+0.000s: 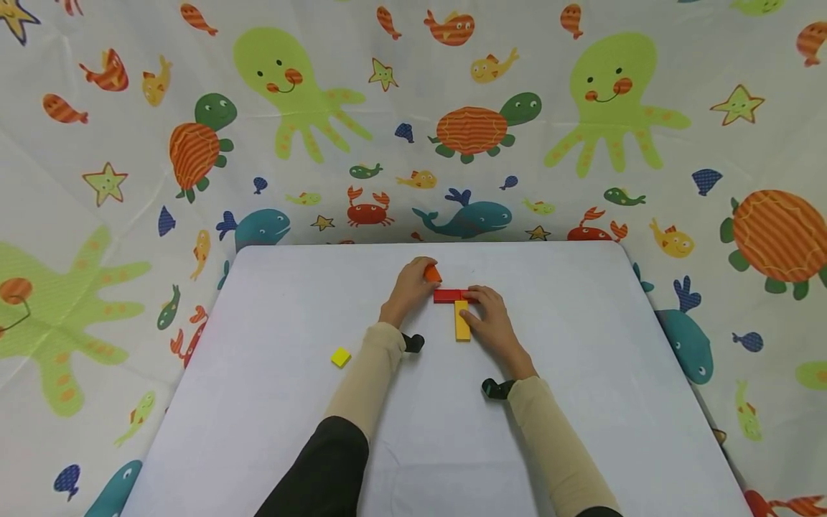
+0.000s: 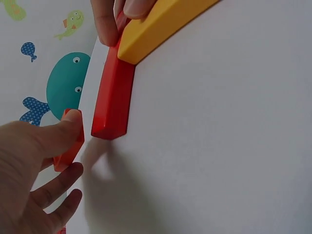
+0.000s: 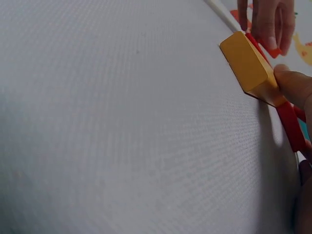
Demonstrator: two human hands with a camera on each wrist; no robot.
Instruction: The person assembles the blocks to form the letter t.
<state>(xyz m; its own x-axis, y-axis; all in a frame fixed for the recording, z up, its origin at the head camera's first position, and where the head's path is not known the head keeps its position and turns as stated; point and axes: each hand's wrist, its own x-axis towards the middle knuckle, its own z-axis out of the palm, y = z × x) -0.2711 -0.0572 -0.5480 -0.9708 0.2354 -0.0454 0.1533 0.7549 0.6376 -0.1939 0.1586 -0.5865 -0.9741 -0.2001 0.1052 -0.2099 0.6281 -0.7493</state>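
Note:
Between thumb and fingers, my left hand (image 1: 413, 285) pinches an orange block (image 1: 433, 273) with slanted sides, close to the left end of the red row. Red blocks (image 1: 447, 296) lie end to end across the white table, and a yellow oblong block (image 1: 462, 323) meets them from the near side, forming a T. My right hand (image 1: 494, 323) holds this join: its thumb (image 3: 291, 84) presses the yellow block while the fingers bend over the red row's right part, partly hiding it. In the left wrist view, the orange block (image 2: 69, 151) is apart from the red block (image 2: 113, 100).
A small bright yellow block (image 1: 340, 357) lies on the white table (image 1: 271, 359), left of my left forearm. Dark wrist devices (image 1: 413, 343) sit at both sleeves. A cloth with sea-animal prints (image 1: 375, 108) hangs behind and beside the table.

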